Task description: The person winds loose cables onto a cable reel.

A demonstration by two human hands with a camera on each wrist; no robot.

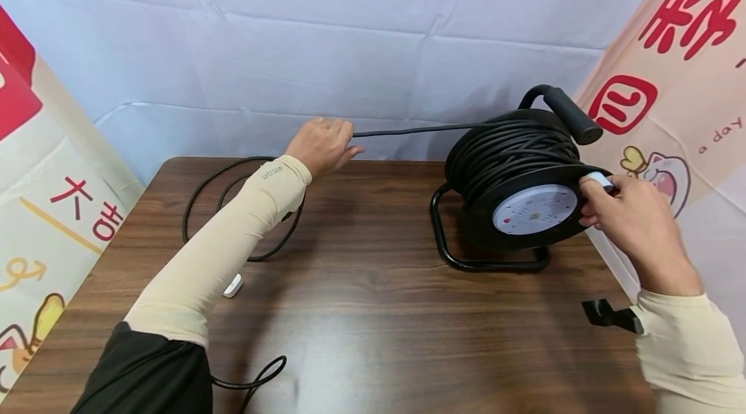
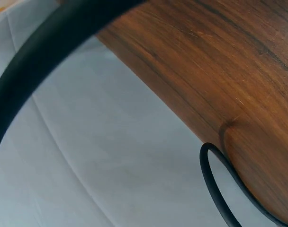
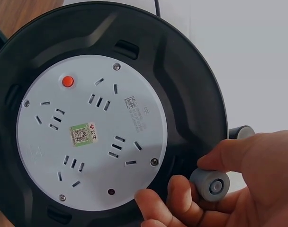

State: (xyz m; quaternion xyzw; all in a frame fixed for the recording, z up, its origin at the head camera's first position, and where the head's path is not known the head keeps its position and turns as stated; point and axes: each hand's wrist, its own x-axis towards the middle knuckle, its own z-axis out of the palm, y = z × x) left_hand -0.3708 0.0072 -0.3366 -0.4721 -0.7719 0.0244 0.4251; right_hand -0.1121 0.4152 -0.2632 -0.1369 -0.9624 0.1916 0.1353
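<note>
A black cable reel stands on its tubular frame at the right of the table, wound with black cable. Its side disc carries a light-grey socket panel with a red button. My right hand pinches the small grey crank knob at the disc's rim between thumb and fingers. At the back of the table my left hand grips the black cable, which runs taut from the top of the reel. Slack cable loops hang and lie around the left forearm.
A white plug lies on the wooden table beside the left forearm. Another cable loop is near the front. The reel's carrying handle rises behind it. A white cloth backdrop hangs at the back.
</note>
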